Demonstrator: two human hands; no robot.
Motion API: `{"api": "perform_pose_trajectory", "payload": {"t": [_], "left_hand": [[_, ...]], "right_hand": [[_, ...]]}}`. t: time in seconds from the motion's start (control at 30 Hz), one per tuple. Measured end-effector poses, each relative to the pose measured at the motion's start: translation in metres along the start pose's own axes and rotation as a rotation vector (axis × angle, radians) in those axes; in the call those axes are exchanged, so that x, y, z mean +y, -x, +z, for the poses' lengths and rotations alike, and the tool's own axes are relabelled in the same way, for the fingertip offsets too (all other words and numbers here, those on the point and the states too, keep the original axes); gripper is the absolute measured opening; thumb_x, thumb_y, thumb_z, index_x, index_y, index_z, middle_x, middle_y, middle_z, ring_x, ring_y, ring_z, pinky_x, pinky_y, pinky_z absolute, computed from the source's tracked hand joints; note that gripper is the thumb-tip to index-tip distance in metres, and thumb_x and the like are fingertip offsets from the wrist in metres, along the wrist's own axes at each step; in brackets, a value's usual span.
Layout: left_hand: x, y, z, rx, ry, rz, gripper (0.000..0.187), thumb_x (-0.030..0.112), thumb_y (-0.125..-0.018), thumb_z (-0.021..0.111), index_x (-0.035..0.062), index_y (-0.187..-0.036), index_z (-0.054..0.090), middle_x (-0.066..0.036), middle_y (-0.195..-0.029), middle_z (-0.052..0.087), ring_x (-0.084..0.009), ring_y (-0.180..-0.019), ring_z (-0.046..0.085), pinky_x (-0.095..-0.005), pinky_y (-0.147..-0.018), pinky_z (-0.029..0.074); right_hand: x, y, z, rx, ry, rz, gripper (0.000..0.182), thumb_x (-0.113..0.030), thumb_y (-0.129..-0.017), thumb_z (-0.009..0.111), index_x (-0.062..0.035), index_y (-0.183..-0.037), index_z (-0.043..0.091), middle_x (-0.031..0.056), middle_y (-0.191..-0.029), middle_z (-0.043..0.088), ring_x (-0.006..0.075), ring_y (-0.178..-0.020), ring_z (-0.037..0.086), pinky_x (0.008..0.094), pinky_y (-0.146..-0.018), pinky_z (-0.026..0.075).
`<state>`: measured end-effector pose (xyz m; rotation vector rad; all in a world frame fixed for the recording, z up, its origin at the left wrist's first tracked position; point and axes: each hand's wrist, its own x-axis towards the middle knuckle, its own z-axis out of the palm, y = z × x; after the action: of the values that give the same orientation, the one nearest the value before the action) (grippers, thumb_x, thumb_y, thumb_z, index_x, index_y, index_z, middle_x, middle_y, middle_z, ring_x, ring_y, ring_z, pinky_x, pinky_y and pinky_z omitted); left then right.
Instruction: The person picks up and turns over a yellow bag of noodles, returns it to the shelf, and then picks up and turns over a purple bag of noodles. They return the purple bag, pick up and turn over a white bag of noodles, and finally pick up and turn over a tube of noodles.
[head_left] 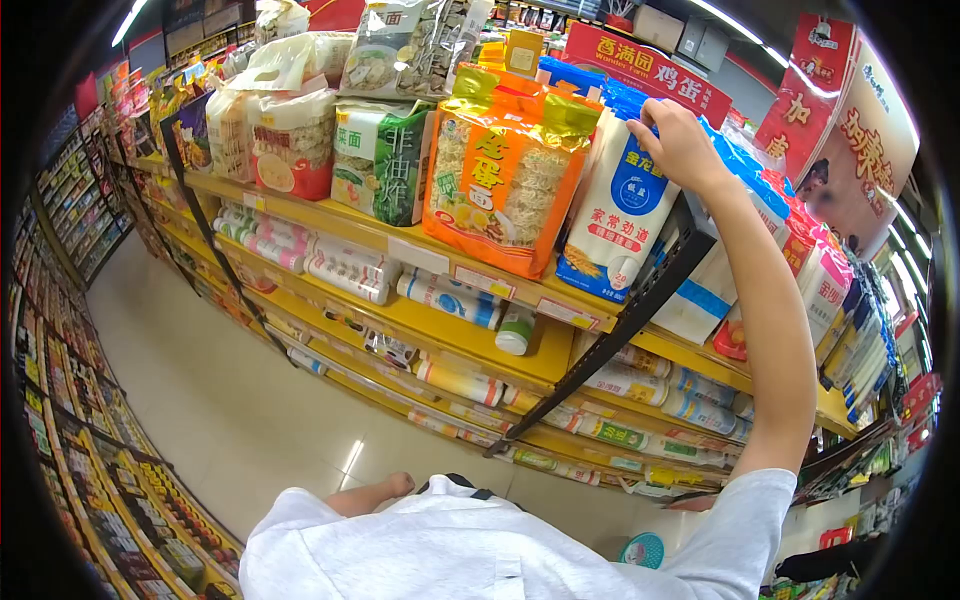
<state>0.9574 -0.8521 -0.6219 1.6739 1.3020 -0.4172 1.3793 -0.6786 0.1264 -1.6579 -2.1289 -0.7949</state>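
My right hand (676, 145) reaches up to the top shelf with its fingers curled on the blue top of a white and blue bag of noodles (620, 205). The bag stands upright at the shelf's front. Left of it stands a big orange pack of egg noodles (505, 175) with a gold top. On the right, behind my forearm, is another white bag with a blue band (700, 300). Low by my body, away from the shelves, my left hand (399, 484) looks loosely closed, with nothing seen in it.
Green noodle packs (380, 160) and a red and white pack (290, 150) fill the left of the top shelf (400, 238). Lower shelves hold rolled noodle packs (450, 298). A black metal upright (610, 340) slants past the bag. Another stocked rack (90, 450) lines the aisle's left.
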Motion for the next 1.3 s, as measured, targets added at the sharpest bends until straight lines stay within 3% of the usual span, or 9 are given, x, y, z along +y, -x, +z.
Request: {"api": "perform_pose_trajectory", "payload": {"t": [0.17, 0.23, 0.37, 0.53, 0.63, 0.77, 0.97, 1.03, 1.3], "left_hand": [[0.006, -0.022, 0.027, 0.122, 0.007, 0.256, 0.025, 0.03, -0.076, 0.061, 0.0089, -0.086, 0.07, -0.013, -0.088, 0.069, -0.0256, -0.08, 0.066, -0.0382, -0.073, 0.051], [0.009, -0.015, 0.025, 0.121, -0.08, 0.244, 0.025, 0.03, -0.077, 0.062, 0.0087, -0.086, 0.071, -0.013, -0.088, 0.069, -0.0253, -0.081, 0.066, -0.0354, -0.075, 0.052], [-0.016, -0.008, 0.028, 0.024, 0.028, 0.198, 0.022, 0.029, -0.077, 0.063, 0.0099, -0.083, 0.071, -0.012, -0.085, 0.07, -0.0242, -0.077, 0.067, -0.0349, -0.071, 0.053], [-0.035, 0.025, 0.031, -0.046, 0.162, -0.121, 0.022, 0.03, -0.076, 0.065, 0.0124, -0.086, 0.072, -0.013, -0.085, 0.07, -0.0217, -0.079, 0.067, -0.0354, -0.073, 0.053], [-0.044, 0.037, 0.039, -0.039, 0.131, -0.161, 0.022, 0.03, -0.077, 0.064, 0.0122, -0.087, 0.072, -0.013, -0.085, 0.07, -0.0242, -0.072, 0.067, -0.0359, -0.069, 0.053], [-0.045, 0.043, 0.051, 0.046, 0.168, 0.002, 0.021, 0.023, -0.077, 0.058, 0.0043, -0.078, 0.068, -0.013, -0.069, 0.064, -0.0246, -0.063, 0.064, -0.0406, -0.057, 0.051], [-0.045, 0.018, 0.041, 0.038, -0.016, 0.094, 0.026, 0.025, -0.075, 0.059, 0.0035, -0.085, 0.07, -0.02, -0.084, 0.068, -0.0329, -0.081, 0.066, -0.0421, -0.073, 0.051], [-0.031, 0.027, 0.019, 0.282, -0.025, 0.003, 0.026, 0.024, -0.077, 0.055, 0.005, -0.087, 0.069, -0.021, -0.085, 0.067, -0.0341, -0.083, 0.066, -0.0406, -0.076, 0.053], [-0.012, 0.026, 0.0, 0.546, 0.246, 0.091, 0.023, 0.023, -0.08, 0.058, 0.0048, -0.087, 0.068, -0.019, -0.086, 0.067, -0.0347, -0.081, 0.065, -0.0419, -0.074, 0.051]], "right_hand": [[-0.007, 0.005, -0.009, -0.08, -0.057, 0.065, 0.048, -0.042, -0.083, 0.066, 0.0008, -0.103, 0.056, 0.0206, -0.101, 0.061, 0.0338, -0.095, 0.059, 0.0398, -0.084, 0.048], [-0.004, 0.007, -0.001, 0.031, 0.096, -0.071, 0.061, -0.048, -0.076, 0.071, -0.0006, -0.111, 0.055, 0.0191, -0.105, 0.062, 0.0327, -0.101, 0.058, 0.0397, -0.087, 0.047], [-0.016, 0.004, -0.017, -0.157, 0.028, 0.06, 0.075, -0.049, -0.066, 0.078, -0.0011, -0.119, 0.054, 0.0191, -0.11, 0.062, 0.0311, -0.109, 0.057, 0.0386, -0.092, 0.046], [-0.019, -0.008, -0.043, -0.471, -0.133, 0.116, 0.089, -0.026, -0.054, 0.088, 0.0039, -0.128, 0.048, 0.0216, -0.116, 0.06, 0.0299, -0.108, 0.059, 0.0355, -0.095, 0.046], [-0.011, -0.007, -0.039, -0.462, -0.18, 0.073, 0.08, -0.018, -0.055, 0.087, 0.003, -0.123, 0.051, 0.0189, -0.112, 0.062, 0.027, -0.104, 0.062, 0.0346, -0.091, 0.049], [-0.012, -0.002, -0.038, -0.398, -0.231, 0.012, 0.068, -0.009, -0.058, 0.085, 0.0033, -0.116, 0.054, 0.0168, -0.107, 0.065, 0.0244, -0.099, 0.064, 0.0348, -0.089, 0.051], [-0.027, 0.009, -0.062, -0.319, -0.194, -0.016, 0.075, -0.013, -0.058, 0.086, 0.0022, -0.122, 0.052, 0.018, -0.112, 0.063, 0.0276, -0.104, 0.062, 0.0349, -0.093, 0.049], [-0.026, 0.013, -0.072, -0.277, -0.157, -0.014, 0.069, -0.012, -0.06, 0.084, 0.0002, -0.121, 0.053, 0.0172, -0.111, 0.063, 0.0272, -0.103, 0.063, 0.0354, -0.091, 0.05], [-0.008, 0.048, -0.142, 0.163, -0.024, -0.031, 0.061, -0.015, -0.07, 0.077, -0.0055, -0.125, 0.053, 0.0136, -0.103, 0.065, 0.0232, -0.094, 0.065, 0.0349, -0.087, 0.052]]}}
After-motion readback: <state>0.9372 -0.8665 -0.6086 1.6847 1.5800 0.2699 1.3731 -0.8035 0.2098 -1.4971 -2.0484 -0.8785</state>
